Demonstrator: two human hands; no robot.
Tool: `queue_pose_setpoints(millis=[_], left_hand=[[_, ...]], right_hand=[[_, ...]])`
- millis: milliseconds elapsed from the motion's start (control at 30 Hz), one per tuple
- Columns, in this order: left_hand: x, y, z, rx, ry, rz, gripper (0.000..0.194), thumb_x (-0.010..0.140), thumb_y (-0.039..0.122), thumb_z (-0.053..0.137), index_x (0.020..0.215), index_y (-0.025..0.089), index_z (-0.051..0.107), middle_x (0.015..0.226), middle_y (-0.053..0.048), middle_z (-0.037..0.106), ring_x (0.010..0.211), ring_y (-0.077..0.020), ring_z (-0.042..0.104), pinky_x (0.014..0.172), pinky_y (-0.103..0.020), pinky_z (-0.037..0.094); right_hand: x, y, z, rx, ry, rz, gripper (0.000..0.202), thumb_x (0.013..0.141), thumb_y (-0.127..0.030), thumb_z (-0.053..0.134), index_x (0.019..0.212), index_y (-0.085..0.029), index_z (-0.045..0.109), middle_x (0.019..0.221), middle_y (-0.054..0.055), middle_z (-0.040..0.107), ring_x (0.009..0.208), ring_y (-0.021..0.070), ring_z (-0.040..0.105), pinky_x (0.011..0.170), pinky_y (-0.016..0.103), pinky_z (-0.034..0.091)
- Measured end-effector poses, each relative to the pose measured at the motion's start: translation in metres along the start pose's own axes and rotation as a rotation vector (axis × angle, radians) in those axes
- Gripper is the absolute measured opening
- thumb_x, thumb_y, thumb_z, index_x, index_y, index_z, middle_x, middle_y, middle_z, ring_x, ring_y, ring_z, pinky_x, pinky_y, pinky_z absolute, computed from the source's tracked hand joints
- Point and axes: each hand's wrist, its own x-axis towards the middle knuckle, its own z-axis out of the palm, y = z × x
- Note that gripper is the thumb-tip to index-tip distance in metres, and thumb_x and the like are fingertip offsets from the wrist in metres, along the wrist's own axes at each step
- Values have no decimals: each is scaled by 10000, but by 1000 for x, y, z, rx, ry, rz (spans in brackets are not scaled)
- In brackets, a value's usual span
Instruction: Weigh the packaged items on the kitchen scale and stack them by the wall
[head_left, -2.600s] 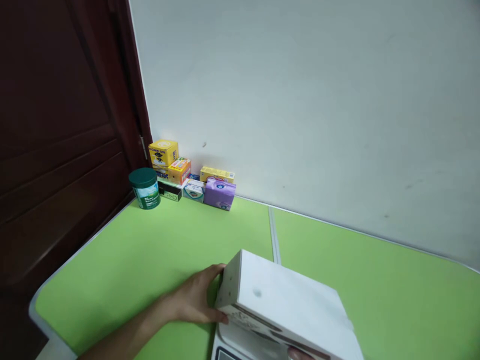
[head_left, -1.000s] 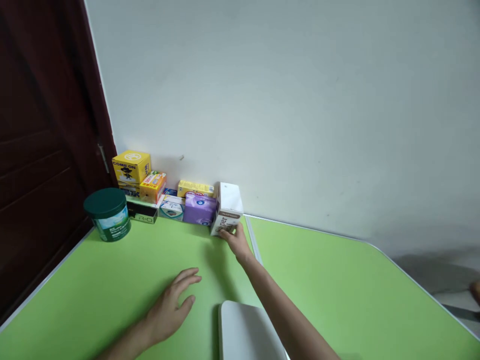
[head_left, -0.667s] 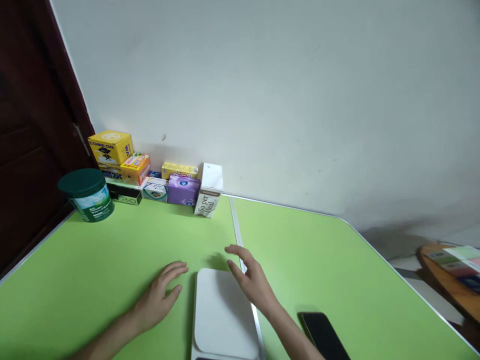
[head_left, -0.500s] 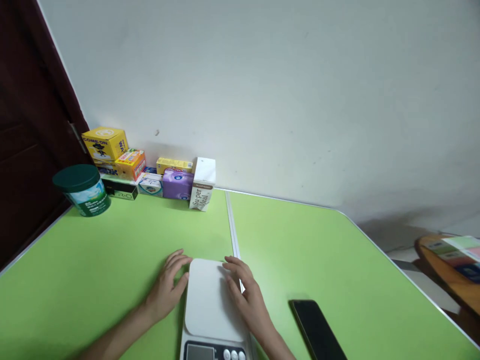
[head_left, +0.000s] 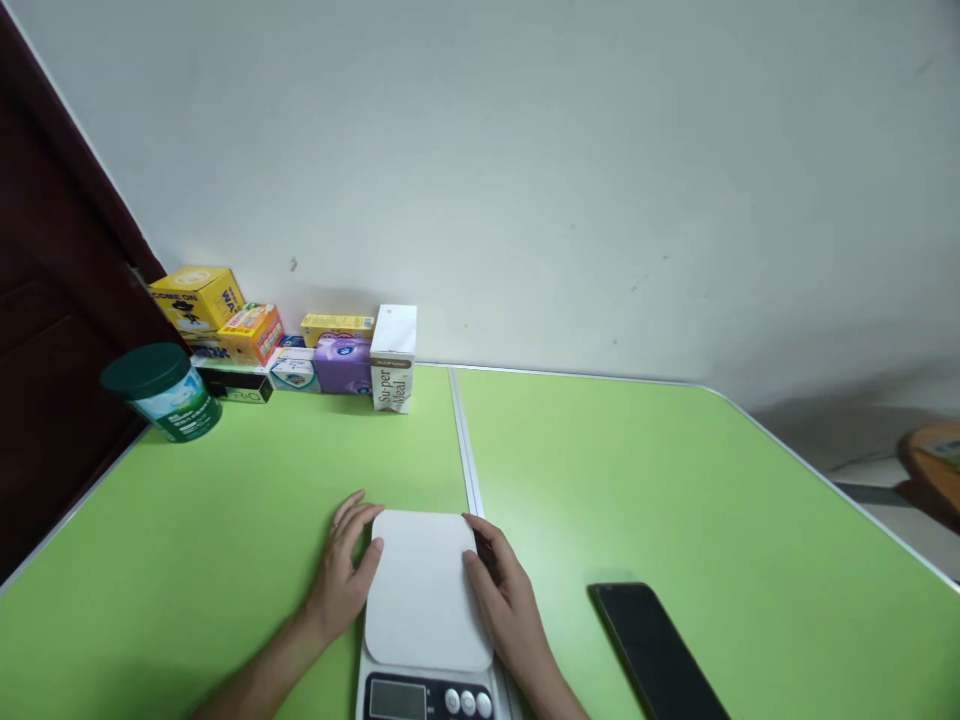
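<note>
Half a second before, both hands had been arriving at the white plastic kitchen scale [head_left: 426, 612]; now they bracketed it, and the camera had tipped so the display came further into view. The left hand [head_left: 343, 582] lay open along the scale's left edge, thumb on the rim of the platform, fingers flat on the matte green folding table [head_left: 637, 480]. The right hand [head_left: 504, 603] lay open against the right edge, fingers loosely curved, gripping nothing. The scale sat at the near middle of the table, on the metal seam. Its platform was a smooth rounded square; its long axis ran away from the person, with the grey display and three round buttons at the near end. A glossy black phone [head_left: 656, 650] lay to its right, apart from it. The white "Super Meal" carton [head_left: 393, 357] stood upright at the wall.
</note>
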Motion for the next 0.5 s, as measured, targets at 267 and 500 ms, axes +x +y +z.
queue_pose_setpoints(millis=[267, 500], left_hand=[[0, 7, -1, -84, -2, 14, 296, 837, 208, 462, 1117, 183, 555, 1213, -127, 565, 1276, -279, 378, 1033, -505, 337], [-3, 4, 2, -146, 36, 20, 450, 844, 201, 454, 1293, 182, 429, 1190, -119, 567, 1224, -248, 422, 1039, -475, 341]], right_hand=[[5, 4, -3, -55, 17, 1, 394, 795, -398, 556, 1146, -221, 569, 1147, 92, 624, 1025, 261, 597, 908, 368, 477], [5, 9, -2, -46, 50, 27, 516, 759, -451, 584, 1221, -234, 504, 1251, 95, 571, 1130, 289, 542, 928, 381, 465]])
